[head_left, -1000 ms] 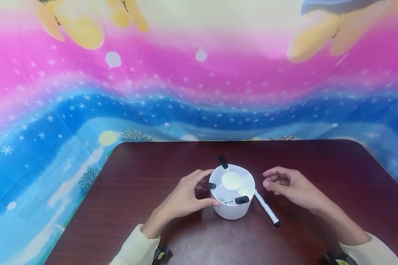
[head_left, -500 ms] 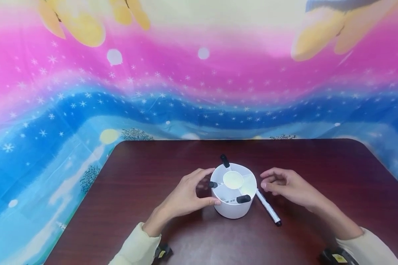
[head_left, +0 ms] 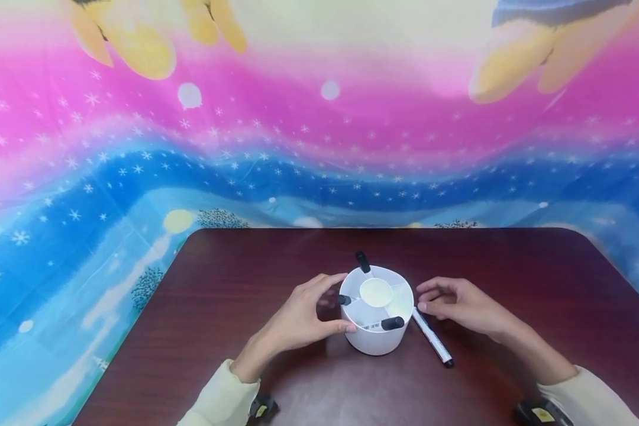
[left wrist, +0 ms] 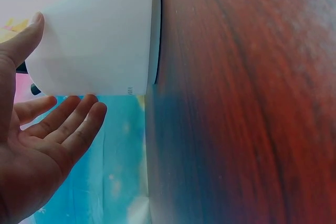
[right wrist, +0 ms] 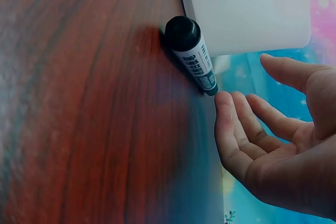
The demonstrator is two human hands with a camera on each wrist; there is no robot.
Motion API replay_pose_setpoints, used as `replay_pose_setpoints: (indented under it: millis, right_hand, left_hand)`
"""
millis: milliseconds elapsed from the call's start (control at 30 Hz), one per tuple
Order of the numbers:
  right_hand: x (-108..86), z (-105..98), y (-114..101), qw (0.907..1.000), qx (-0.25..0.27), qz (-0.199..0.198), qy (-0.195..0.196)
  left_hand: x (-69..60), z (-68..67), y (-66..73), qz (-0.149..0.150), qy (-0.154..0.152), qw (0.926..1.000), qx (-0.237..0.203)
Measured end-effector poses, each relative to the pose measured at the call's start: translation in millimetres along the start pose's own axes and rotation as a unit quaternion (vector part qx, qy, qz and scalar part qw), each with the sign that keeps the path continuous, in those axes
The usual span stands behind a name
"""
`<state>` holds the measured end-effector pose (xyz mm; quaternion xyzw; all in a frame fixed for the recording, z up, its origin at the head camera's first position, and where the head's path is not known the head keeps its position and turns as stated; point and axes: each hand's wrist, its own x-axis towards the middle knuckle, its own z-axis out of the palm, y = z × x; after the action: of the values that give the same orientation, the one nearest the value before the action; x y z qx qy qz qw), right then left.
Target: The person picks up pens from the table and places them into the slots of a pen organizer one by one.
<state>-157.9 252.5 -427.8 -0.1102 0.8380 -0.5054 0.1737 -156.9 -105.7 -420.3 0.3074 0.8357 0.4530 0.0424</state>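
A white round pen holder (head_left: 377, 340) with divided compartments stands upright on the table. Three markers with black caps lean in it: a back marker (head_left: 362, 262), a left marker (head_left: 344, 300) and a front marker (head_left: 391, 323). My left hand (head_left: 303, 313) holds the holder's left side, thumb at the front rim, fingers toward the back. Another marker (head_left: 432, 337), white with black ends, lies on the table just right of the holder. Beside it my right hand (head_left: 474, 305) hovers with loosely bent fingers and nothing in them; its fingertips (right wrist: 224, 100) are close to the marker's far end.
The dark reddish wooden table (head_left: 245, 254) has rounded far corners. Behind it hangs a colourful printed cloth (head_left: 319, 148). Black wrist devices, one at the left cuff (head_left: 262, 407) and one at the right cuff (head_left: 543, 411), show low in the head view.
My right hand has drifted slightly left, nearer the holder and the loose marker. The left hand keeps its place on the holder. The head view has shifted a little.
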Motion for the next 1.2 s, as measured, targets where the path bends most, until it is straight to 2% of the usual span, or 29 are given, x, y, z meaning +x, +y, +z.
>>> replay_pose_setpoints:
  millis: [467,600,700,867,1000,1100,1200]
  right_hand:
    - [5.8,4.0,10.0,0.9996,0.008,-0.014,-0.025]
    - [6.3,7.2,10.0,0.9994,-0.012,-0.023,-0.021]
    - [6.8,10.4,7.8,0.9987,-0.046,-0.024,-0.005]
    - [8.6,14.4,3.1,0.9962,-0.085,-0.001,0.02]
    - [5.0,9.3,-1.4,0.9981,-0.059,0.012,0.012]
    - [-0.5,0.7,-6.7,0.9994,-0.031,0.006,0.012]
    - [-5.4,-8.4,-13.9,0.9996,-0.007,-0.006,0.027]
  left_hand:
    - [-0.8,1.7,0.3,0.0,0.003,1.0,0.002]
    - [-1.0,1.4,1.0,-0.003,0.003,1.0,0.002]
    - [-1.4,1.2,0.7,-0.005,0.004,1.0,0.003]
    - [-1.9,1.2,-0.7,-0.003,0.006,1.0,0.001]
    - [-1.5,1.5,-0.8,0.002,0.004,1.0,-0.001]
    - [-0.9,1.1,0.6,0.007,0.004,1.0,-0.006]
    - [-0.3,0.6,1.3,0.012,0.007,0.9999,-0.007]
